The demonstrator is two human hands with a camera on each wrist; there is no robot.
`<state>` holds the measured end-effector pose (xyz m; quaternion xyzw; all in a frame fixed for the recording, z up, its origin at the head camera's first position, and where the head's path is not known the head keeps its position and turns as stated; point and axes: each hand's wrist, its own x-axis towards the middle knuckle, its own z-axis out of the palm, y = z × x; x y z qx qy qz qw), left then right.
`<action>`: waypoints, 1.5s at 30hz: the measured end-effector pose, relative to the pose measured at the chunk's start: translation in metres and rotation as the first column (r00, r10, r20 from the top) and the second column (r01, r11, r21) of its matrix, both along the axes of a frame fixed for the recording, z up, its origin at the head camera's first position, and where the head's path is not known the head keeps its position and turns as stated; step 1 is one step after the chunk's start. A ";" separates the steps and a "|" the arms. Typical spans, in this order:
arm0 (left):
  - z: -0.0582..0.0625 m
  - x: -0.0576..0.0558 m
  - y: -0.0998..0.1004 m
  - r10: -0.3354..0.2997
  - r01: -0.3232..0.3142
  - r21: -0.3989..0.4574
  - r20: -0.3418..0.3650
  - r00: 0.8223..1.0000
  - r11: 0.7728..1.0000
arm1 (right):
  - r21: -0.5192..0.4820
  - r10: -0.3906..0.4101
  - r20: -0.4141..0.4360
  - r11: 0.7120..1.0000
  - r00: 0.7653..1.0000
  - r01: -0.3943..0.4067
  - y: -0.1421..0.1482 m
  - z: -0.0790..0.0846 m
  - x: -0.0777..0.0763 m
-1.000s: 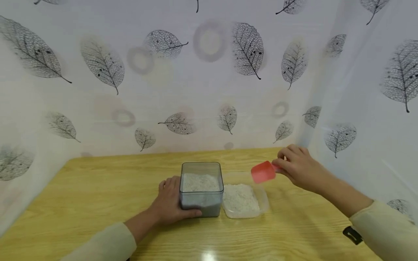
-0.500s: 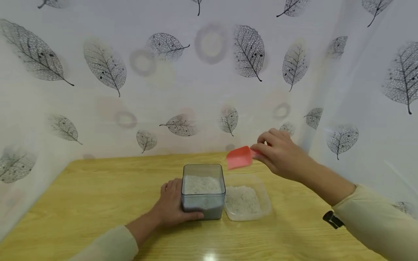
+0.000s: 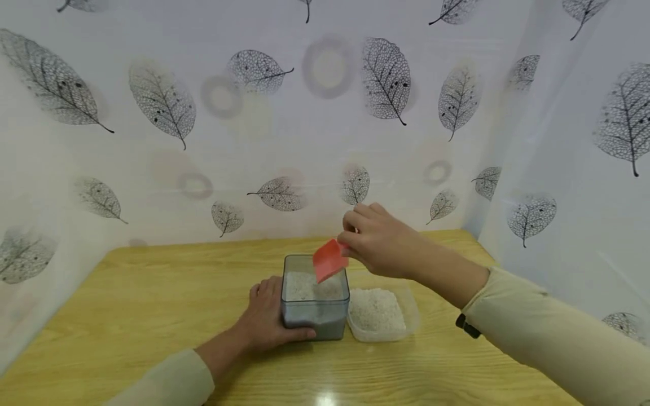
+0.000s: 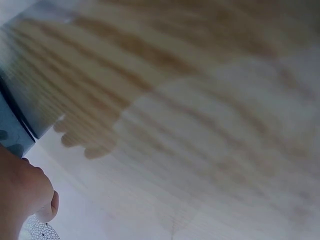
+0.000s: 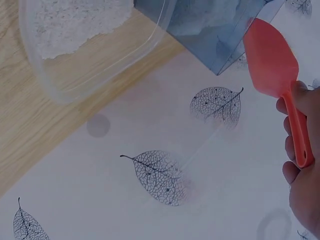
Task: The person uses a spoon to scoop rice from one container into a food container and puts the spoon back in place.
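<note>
The right hand [image 3: 378, 241] grips a red scoop [image 3: 329, 261] over the grey bin [image 3: 321, 314]; the left hand [image 3: 268, 317] clasps its nine-o'clock side, with a clear tub [image 3: 411, 316] at three o'clock.

Cannot see left hand [image 4: 24, 192] or grey container [image 4: 11, 125] whole in the left wrist view, cut off by its edge.

Smooth plastic scoop [image 3: 328, 261], smoky translucent plastic box [image 3: 327, 322], clear plastic tub [image 3: 412, 318], glossy wood-grain counter [image 3: 152, 304], matt cloth sleeve [image 3: 548, 332]
</note>
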<state>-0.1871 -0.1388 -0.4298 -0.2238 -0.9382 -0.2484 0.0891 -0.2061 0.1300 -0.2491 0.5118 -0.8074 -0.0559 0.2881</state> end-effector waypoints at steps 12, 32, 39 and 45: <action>0.003 0.001 -0.001 -0.003 0.003 0.002 0.026 1.000 1.000 | 0.200 -0.125 0.004 0.972 0.992 0.122 -0.036 -0.029 -0.004; 0.001 -0.002 -0.001 -0.010 0.010 0.008 0.000 1.000 1.000 | 0.100 -0.243 0.436 0.970 0.867 0.221 -0.048 -0.060 -0.001; 0.002 -0.002 -0.002 -0.007 0.007 0.023 0.011 1.000 1.000 | 0.045 -0.207 0.456 0.977 0.866 0.211 -0.045 -0.064 -0.004; 0.004 -0.001 -0.002 -0.001 0.001 0.010 0.027 1.000 1.000 | -0.006 -0.182 0.454 0.978 0.872 0.208 -0.042 -0.069 -0.005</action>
